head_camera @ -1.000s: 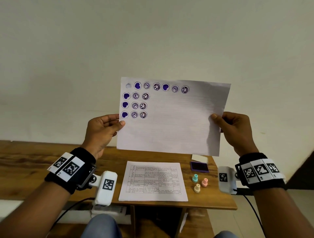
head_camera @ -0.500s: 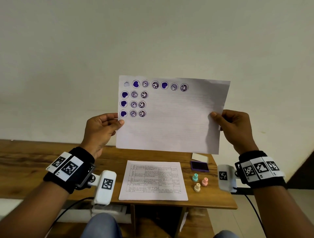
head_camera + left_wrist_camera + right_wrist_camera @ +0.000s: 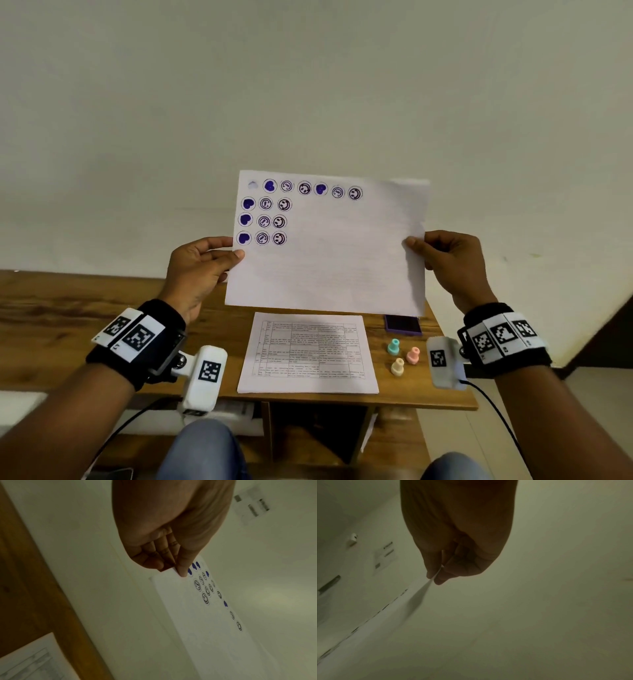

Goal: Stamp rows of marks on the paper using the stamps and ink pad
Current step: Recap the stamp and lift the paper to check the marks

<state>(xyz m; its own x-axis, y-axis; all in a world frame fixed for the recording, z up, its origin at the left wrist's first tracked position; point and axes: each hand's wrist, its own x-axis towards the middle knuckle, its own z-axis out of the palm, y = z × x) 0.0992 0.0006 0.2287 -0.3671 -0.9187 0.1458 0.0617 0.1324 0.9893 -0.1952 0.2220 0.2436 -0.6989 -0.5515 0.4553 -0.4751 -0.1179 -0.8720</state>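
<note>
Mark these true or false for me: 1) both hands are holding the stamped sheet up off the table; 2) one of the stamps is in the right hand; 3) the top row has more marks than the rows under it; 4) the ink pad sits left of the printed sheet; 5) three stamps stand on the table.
1) True. The left hand and right hand each pinch a side edge of the stamped sheet, raised above the table.
2) False. The right hand holds only the sheet.
3) True. The top row runs well past the three-mark rows below.
4) False. The ink pad lies right of the printed sheet.
5) True. The teal stamp, pink stamp and cream stamp stand there.
</note>
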